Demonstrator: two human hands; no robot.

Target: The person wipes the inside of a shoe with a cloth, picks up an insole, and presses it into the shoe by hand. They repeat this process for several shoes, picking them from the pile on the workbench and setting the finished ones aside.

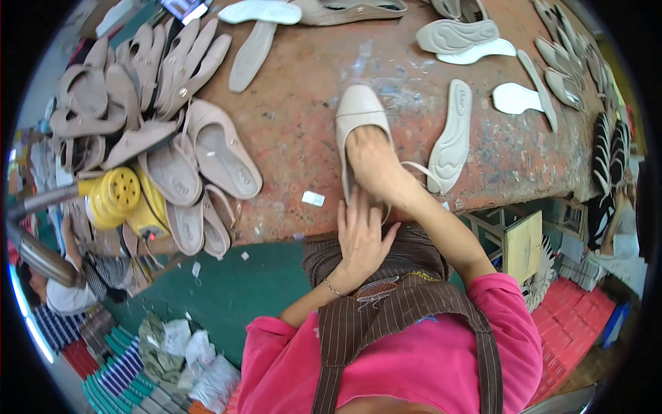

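Note:
A beige slingback shoe (361, 103) lies on the worn table (289, 152), toe pointing away from me. My right hand (374, 160) reaches down into its opening; the fingers are hidden inside the shoe. At the heel end rests my left hand (362, 241), its fingers stretched out and touching the back of the shoe, thumb apart. A thin beige strap (422, 171) loops out beside my right wrist. Just right of the shoe lies a beige padded insole (452, 131) with stitched-looking curved lines. A small white scrap (313, 198) sits left of the heel.
Beige shoes (224, 155) are heaped at the left, behind a yellow lamp-like device (114, 196) on a metal arm. More insoles (458, 36) and shoes (562, 86) line the far and right sides. A wooden stool (523, 245) stands below the table's right edge.

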